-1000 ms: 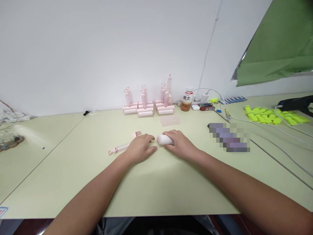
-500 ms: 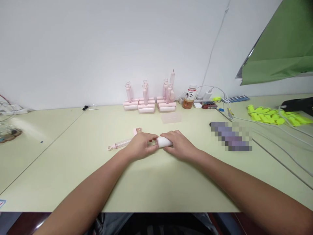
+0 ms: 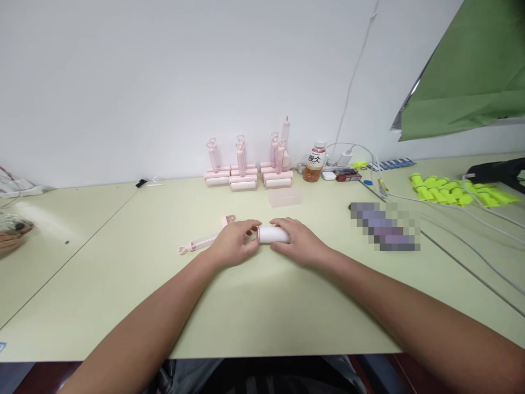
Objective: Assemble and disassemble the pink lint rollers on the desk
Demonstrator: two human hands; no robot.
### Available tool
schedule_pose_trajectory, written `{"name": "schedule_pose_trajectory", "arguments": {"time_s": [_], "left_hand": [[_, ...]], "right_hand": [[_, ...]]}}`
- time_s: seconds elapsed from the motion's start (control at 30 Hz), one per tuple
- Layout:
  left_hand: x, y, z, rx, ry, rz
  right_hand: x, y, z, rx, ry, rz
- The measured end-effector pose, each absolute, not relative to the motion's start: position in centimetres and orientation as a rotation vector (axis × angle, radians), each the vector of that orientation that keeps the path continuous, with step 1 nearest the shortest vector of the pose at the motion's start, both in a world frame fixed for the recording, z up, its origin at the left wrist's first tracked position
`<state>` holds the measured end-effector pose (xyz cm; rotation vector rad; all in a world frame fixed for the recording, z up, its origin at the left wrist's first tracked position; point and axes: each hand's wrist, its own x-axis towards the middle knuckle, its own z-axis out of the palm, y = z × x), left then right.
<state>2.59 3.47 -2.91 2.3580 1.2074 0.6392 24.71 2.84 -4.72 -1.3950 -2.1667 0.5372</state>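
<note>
A white lint roller roll (image 3: 274, 235) lies on its side between my hands, low over the table. My right hand (image 3: 299, 241) is closed around its right end, the thumb below and the fingers above. My left hand (image 3: 237, 243) is curled, thumb and fingertips pinching the roll's left rim. Partly hidden behind my left hand lies a pink lint roller handle (image 3: 200, 242) with a heart-shaped loop at its end; its pink head (image 3: 228, 219) shows above my knuckles.
Several pink lint rollers (image 3: 241, 180) stand by the wall, a clear pink cover (image 3: 284, 197) before them. To the right are a drink bottle (image 3: 315, 161), cables (image 3: 381, 189), a blurred-out item (image 3: 383, 227) and yellow pieces (image 3: 455, 189). A co-worker's hand (image 3: 12, 241) shows far left.
More of the white roll shows between my hands as my left hand has shifted slightly left. At the far left, the co-worker's hand has moved a little. The view has shifted slightly.
</note>
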Motion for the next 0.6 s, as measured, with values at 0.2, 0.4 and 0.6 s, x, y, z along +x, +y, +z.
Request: {"name": "schedule_pose_trajectory", "arguments": {"time_s": [0.2,0.4,0.6], "left_hand": [[2.45,3.87,-2.62,2.472,1.241,0.561],[2.49,4.32,-2.83,2.612,1.353,0.522],[2.51,4.46,-3.04,2.626,1.359,0.500]], "right_hand": [[24.84,3.04,-4.18,-1.431,-2.177,0.580],[25.18,3.31,-4.40,-1.440,-2.059,0.629],[25.30,3.71,-4.69,-1.424,-1.740,0.712]]}}
